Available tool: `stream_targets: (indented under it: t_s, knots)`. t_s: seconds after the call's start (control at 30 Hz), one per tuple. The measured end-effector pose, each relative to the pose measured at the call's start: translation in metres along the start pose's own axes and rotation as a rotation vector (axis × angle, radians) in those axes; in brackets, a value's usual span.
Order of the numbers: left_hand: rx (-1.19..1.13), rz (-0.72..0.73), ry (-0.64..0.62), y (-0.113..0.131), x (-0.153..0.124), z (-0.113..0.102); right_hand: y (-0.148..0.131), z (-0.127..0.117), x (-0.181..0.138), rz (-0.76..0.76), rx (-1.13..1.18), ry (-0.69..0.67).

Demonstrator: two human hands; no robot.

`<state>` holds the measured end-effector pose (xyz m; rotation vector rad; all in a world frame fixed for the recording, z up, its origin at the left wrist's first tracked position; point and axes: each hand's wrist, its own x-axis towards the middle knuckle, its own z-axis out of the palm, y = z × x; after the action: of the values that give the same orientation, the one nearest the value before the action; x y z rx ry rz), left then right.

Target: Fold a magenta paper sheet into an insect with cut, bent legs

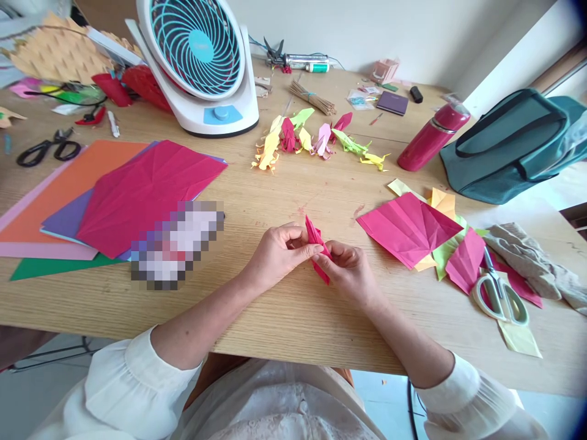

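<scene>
Between my two hands is a narrow, many-layered piece of folded red paper (pixel 313 232), held just above the table near its front edge. My left hand (pixel 284 249) pinches it from the left, thumb across its middle. From the right, my right hand (pixel 347 267) grips its lower part between thumb and fingers. The paper stands tilted, its pointed upper end leaning left. My fingers hide part of its middle. Right of my hands lies a creased red sheet (pixel 408 229) on top of yellow and green paper pieces.
White-handled scissors (pixel 501 299) rest on scraps at the right. Coloured paper sheets (pixel 151 189) are stacked at the left, beside a blurred-out object (pixel 177 247). Behind stand a fan (pixel 202 67), folded paper animals (pixel 321 139), a red bottle (pixel 431 135) and a teal bag (pixel 509 146).
</scene>
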<state>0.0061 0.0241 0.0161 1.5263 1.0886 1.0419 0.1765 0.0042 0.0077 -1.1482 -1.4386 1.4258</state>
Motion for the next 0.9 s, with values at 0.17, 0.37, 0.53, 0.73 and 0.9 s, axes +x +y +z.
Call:
stream_targets:
  t_s: [0.17,0.37,0.53,0.73,0.9]
  knots:
    - [0.003,0.018,0.081,0.0036,-0.0013,-0.0004,0.0032,0.0017,-0.0001,0.008,0.03,-0.022]
    - [-0.079,0.011,0.052,0.0003,0.0002,-0.0009,0.0064,0.0013,0.0,0.002,0.024,-0.032]
    - [-0.161,-0.006,0.086,0.0041,0.0003,-0.0024,0.003,0.0021,0.0002,0.005,-0.025,-0.045]
    - [-0.329,-0.085,0.144,0.0086,0.0025,-0.0037,0.0036,0.0014,-0.0006,0.014,-0.047,-0.064]
    - [-0.399,-0.169,0.14,0.0086,0.0057,-0.0074,0.0015,0.0021,-0.0002,0.0,-0.053,-0.08]
